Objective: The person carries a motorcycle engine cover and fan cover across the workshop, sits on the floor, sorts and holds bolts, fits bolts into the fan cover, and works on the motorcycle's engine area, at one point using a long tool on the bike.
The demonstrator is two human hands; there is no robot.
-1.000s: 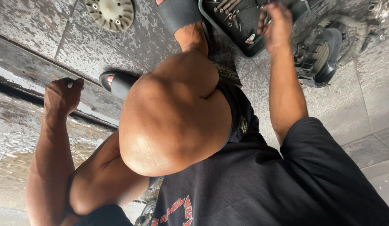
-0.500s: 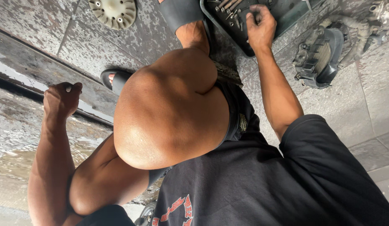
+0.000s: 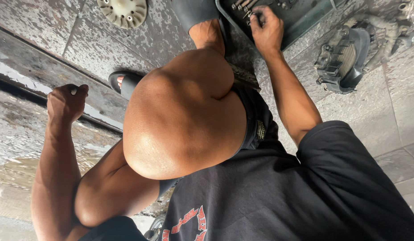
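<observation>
While the person squats over the stained floor [image 3: 46, 40], the right hand [image 3: 265, 27] reaches into a dark tray [image 3: 305, 20], fingertips pinched among the bolts [image 3: 243, 5] at its left end; whether one is actually gripped cannot be told. The left hand [image 3: 66, 101] is a closed fist around a small pale object, apart from the tray. A loose pinch could likely drop a bolt, sending it across the floor toward the finned engine part [image 3: 345, 60].

We saw a dark green plastic tray [image 3: 305, 22] holding grey metal bolts [image 3: 243, 5], a cream ribbed round plastic disc [image 3: 122, 11], a mottled grey stone floor [image 3: 59, 40], and a black cotton shirt [image 3: 296, 196] with red print.
</observation>
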